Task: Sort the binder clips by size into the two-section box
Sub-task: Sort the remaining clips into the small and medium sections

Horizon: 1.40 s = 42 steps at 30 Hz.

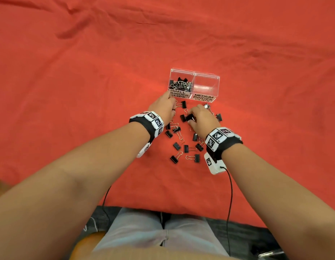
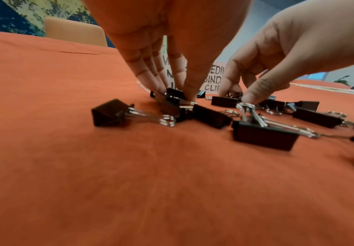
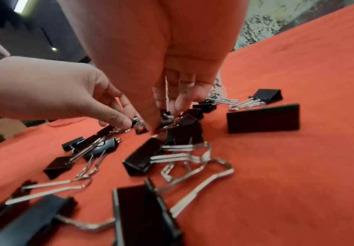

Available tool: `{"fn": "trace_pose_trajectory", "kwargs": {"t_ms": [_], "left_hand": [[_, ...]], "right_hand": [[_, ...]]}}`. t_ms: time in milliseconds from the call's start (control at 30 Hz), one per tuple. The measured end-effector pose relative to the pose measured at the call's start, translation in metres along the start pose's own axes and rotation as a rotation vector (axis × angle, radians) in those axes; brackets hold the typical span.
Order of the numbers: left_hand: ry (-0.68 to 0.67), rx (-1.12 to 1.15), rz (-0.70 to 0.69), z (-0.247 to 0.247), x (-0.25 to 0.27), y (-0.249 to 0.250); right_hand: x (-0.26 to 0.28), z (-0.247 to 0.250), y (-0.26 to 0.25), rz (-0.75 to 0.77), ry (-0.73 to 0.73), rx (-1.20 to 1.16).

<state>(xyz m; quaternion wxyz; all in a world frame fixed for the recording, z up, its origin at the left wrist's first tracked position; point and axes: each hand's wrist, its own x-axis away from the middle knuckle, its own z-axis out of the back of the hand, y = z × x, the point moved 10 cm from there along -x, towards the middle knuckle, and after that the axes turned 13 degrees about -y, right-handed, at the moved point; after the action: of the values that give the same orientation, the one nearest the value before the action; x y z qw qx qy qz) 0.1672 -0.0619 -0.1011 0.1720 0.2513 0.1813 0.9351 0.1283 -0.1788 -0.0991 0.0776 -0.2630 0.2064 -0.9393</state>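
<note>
A clear two-section box [image 1: 217,79] stands on the red cloth. Its left section, labelled SMALL BINDER CLIPS, holds a heap of small clips [image 1: 179,84]. Nothing lies in the right section, labelled MEDIUM BINDER CLIPS. Several black binder clips [image 1: 193,158] lie scattered in front of the box. My left hand [image 1: 170,107] reaches down just before the small label and pinches a black clip [image 2: 175,95] between thumb and fingers. Just to its right, my right hand [image 1: 191,117] has thumb and fingers curled round another black clip [image 3: 165,116] in the pile.
Red cloth [image 1: 87,91] covers the whole table. Cables [image 1: 229,194] run from both wrist bands toward my lap at the near edge. An orange chair back [image 2: 74,31] stands beyond the table's far side. More clips [image 3: 142,214] lie close under my right wrist.
</note>
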Motion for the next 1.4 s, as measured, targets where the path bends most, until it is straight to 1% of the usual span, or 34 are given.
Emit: {"fn": "trace_pose_trajectory", "kwargs": {"t_ms": [67,133,233,300,367,400,500,567,633,700,800,867,967,1067,1133,1167,1267,1333,1400], "left_hand": [[-0.013,0.007,-0.016,-0.002,0.001,0.001],[-0.016,0.031,-0.022,-0.003,0.005,0.000],[0.003,0.119,-0.015,-0.003,0.012,-0.003],[0.025,0.195,-0.010,-0.001,0.016,-0.005],[0.022,0.227,-0.025,-0.003,0.020,-0.003],[0.006,0.223,-0.038,-0.005,0.021,0.000],[-0.030,0.150,-0.044,-0.010,0.025,0.003],[-0.013,0.095,-0.045,-0.008,0.026,0.005],[0.007,0.051,-0.077,-0.006,0.028,0.011],[0.001,0.018,-0.126,-0.010,0.029,0.023],[-0.053,-0.004,-0.174,-0.024,0.031,0.037],[-0.106,-0.012,-0.177,-0.035,0.032,0.039],[-0.134,-0.014,-0.178,-0.040,0.035,0.039],[-0.091,-0.017,-0.180,-0.031,0.038,0.035],[-0.053,0.000,-0.161,-0.022,0.039,0.027],[-0.032,0.010,-0.138,-0.018,0.040,0.020],[0.036,0.071,-0.034,-0.006,0.043,-0.007],[0.053,0.125,0.048,-0.004,0.047,-0.024],[0.042,0.175,0.110,-0.006,0.051,-0.037]], "right_hand": [[0.005,0.004,0.004,-0.011,0.037,-0.095],[0.011,0.010,0.013,-0.045,0.087,-0.245],[0.020,0.014,0.038,-0.142,0.137,-0.471],[0.026,0.014,0.058,-0.214,0.164,-0.543],[0.031,0.011,0.068,-0.261,0.157,-0.518],[0.034,0.008,0.068,-0.259,0.141,-0.490],[0.040,-0.001,0.055,-0.162,0.057,-0.434],[0.045,-0.002,0.054,-0.129,0.044,-0.388],[0.049,0.005,0.068,-0.166,0.096,-0.364],[0.054,0.012,0.085,-0.237,0.168,-0.358],[0.062,0.017,0.104,-0.338,0.254,-0.352],[0.064,0.016,0.109,-0.373,0.272,-0.345],[0.062,0.006,0.104,-0.358,0.222,-0.330],[0.058,-0.007,0.088,-0.266,0.138,-0.296],[0.059,-0.009,0.085,-0.241,0.107,-0.295],[0.060,-0.006,0.087,-0.250,0.118,-0.304],[0.060,0.013,0.097,-0.294,0.202,-0.327],[0.054,0.022,0.095,-0.302,0.224,-0.326],[0.044,0.022,0.089,-0.308,0.198,-0.325]]}}
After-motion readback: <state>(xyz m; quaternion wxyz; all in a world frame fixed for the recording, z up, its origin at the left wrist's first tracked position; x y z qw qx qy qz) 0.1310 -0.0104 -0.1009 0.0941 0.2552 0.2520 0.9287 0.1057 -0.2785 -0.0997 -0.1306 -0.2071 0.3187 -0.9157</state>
